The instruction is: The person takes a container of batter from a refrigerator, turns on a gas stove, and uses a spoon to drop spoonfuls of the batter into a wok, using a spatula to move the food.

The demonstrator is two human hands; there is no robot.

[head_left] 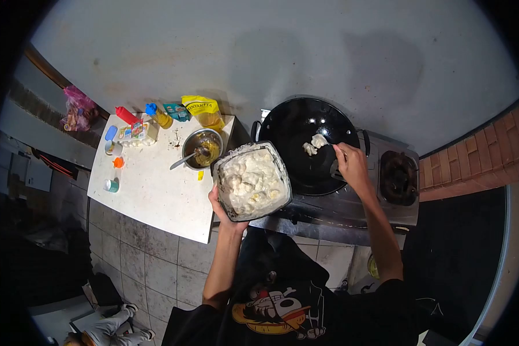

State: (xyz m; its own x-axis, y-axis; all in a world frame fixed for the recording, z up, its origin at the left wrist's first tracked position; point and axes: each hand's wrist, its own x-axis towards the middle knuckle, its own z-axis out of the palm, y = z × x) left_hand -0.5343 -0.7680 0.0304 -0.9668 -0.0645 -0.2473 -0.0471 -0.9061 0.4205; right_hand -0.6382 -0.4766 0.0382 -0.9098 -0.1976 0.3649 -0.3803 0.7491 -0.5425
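Observation:
My left hand [228, 213] holds a square, dark-rimmed bowl [252, 181] filled with pieces in thick white batter, tilted toward the camera beside the wok. Over the right part of the black wok [297, 130], my right hand [350, 164] is closed on a spoon, whose handle is mostly hidden by the fingers. White battered lumps [317, 142] show at the spoon's end, above the dark inside of the wok; whether they touch the wok I cannot tell.
The stove [352, 216] has a second burner [398, 177] at right. On the white table [155, 196] stand a metal bowl [202, 149] with a spoon, a yellow pouch [203, 112], a red bottle [126, 115], a blue-capped bottle [159, 116] and a plastic tub [138, 135].

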